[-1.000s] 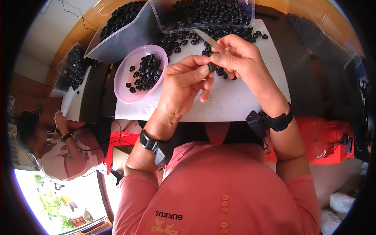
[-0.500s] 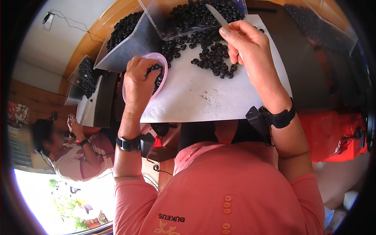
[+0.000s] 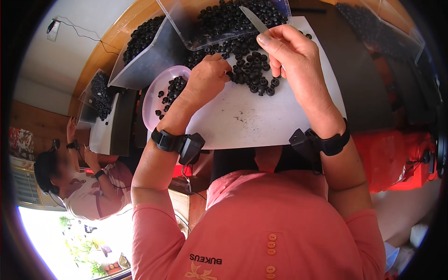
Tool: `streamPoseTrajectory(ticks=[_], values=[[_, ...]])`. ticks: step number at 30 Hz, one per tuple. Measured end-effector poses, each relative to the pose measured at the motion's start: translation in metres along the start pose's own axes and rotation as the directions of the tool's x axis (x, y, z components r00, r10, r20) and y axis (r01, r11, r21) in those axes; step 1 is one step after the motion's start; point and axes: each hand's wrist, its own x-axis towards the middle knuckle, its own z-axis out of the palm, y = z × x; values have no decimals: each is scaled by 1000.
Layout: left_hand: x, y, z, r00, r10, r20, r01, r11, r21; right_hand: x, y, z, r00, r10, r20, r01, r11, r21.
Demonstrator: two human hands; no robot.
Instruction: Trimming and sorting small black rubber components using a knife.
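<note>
My right hand (image 3: 294, 49) is closed around a knife (image 3: 254, 19), its narrow grey blade pointing up and to the left. My left hand (image 3: 207, 77) reaches to the left edge of a loose pile of small black round pieces (image 3: 254, 72), each with a short neck. Its fingers are bent together, and a black piece (image 3: 229, 74) shows at the tips. Beneath my left wrist, partly covered, stands a pink bowl (image 3: 151, 100) with several more black pieces inside. The pile lies on a white board (image 3: 280, 116).
Behind the pile, a clear bin (image 3: 186, 39) lies tipped, full of black pieces. Beside it stands another filled bin (image 3: 156, 60). At far right is a third clear bin (image 3: 396, 35). Another person (image 3: 98, 186) sits at left by a similar board. Red crates (image 3: 396, 161) stand at right.
My left hand has moved right, out of the pink bowl to the pile, leaving the black pieces in the bowl. The right hand holds the knife nearly still. The other person's arm has risen.
</note>
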Motion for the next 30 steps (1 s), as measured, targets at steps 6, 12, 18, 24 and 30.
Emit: streamPoseTrajectory(ticks=[6,12,18,24,30], values=[[-6,0,-5,996,-86,-35,83,994,-69,2,4,2,1000,-13,8,13,1000,-11],[-17,2,-5,985,-145,-91,130,979,-156,3,5,7,1000,-18,-1,18,1000,-21],[-31,26,-16,936,-332,-120,242,850,-468,5,5,4,999,14,35,-11,998,-63],[-40,55,-14,891,-451,49,130,151,-980,3,8,6,980,63,190,-24,979,-202],[-39,59,-1,912,-387,136,39,-247,-968,-1,13,2,940,7,341,53,984,-167]])
